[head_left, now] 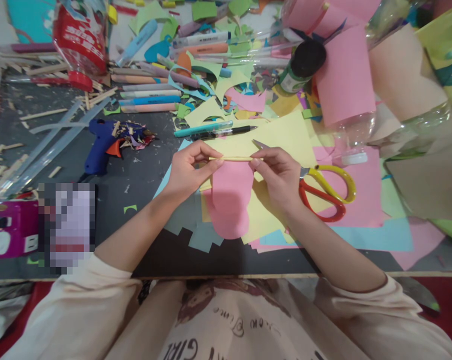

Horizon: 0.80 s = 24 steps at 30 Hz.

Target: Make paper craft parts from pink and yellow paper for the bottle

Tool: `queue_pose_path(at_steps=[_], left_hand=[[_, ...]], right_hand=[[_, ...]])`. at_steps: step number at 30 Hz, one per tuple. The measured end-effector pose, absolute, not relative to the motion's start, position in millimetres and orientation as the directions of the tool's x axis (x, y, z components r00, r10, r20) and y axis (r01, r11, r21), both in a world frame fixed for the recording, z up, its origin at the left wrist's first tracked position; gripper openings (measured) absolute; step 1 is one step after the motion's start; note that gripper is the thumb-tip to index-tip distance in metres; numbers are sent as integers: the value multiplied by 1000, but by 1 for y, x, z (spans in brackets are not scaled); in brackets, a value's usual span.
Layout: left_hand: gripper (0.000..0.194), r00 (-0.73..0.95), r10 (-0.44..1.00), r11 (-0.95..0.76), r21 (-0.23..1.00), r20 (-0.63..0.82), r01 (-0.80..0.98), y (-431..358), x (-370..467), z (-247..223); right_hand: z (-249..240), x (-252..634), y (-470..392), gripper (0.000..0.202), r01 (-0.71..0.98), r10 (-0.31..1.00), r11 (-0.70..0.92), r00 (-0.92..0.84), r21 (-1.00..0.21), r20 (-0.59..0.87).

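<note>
Between both hands stretches a narrow yellow paper strip [235, 159], looking folded or rolled. My left hand [193, 170] pinches its left end between thumb and forefinger, and my right hand [278, 175] pinches the right end. Just below the strip hangs or lies a pink paper cutout [231, 200] with a rounded bottom; I cannot tell whether it is joined to the strip. Scissors [327, 192] with yellow and red handles lie beside my right hand, which partly covers them. Underneath is a large yellow paper sheet [286, 135].
Beyond the hands lie a teal pen [203, 128] and a black pen [229, 132]. A blue glue gun [98, 147] rests at the left, near clear glue sticks [56, 145]. Markers, paper scraps, a red-labelled bottle [81, 40] and a pink-wrapped bottle [346, 80] crowd the back.
</note>
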State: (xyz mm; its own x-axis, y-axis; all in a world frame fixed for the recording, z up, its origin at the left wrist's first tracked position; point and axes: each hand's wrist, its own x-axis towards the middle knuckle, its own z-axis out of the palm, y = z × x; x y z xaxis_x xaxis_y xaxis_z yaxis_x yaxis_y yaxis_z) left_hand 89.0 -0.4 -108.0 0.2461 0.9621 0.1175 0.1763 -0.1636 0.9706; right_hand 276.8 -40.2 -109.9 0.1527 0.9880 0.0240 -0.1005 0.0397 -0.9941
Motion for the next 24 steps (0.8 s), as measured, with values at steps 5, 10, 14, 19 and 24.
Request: queue_pose_path(at_steps=[5,10,14,19,24], left_hand=[[29,199,953,-258,954,227,149,2,89,-112],[30,200,941,-303,943,272,140,5,88,-114],[28,208,933,-320,941,293,112,6,88,-115],[27,195,934,-322,941,299,103,7,88,-116],[33,51,951,-309,945,305,105,12,84,-118]], right_hand=[[-110,276,-38,20,-89,983,39,181,-995,23],[-113,278,-37,23,-96,982,27,190,-995,8],[-115,280,-35,22,-64,983,17,181,-998,5],[-114,280,-35,30,-97,986,9,166,-995,-7],[-116,280,-34,31,-235,985,8,171,-972,-33]])
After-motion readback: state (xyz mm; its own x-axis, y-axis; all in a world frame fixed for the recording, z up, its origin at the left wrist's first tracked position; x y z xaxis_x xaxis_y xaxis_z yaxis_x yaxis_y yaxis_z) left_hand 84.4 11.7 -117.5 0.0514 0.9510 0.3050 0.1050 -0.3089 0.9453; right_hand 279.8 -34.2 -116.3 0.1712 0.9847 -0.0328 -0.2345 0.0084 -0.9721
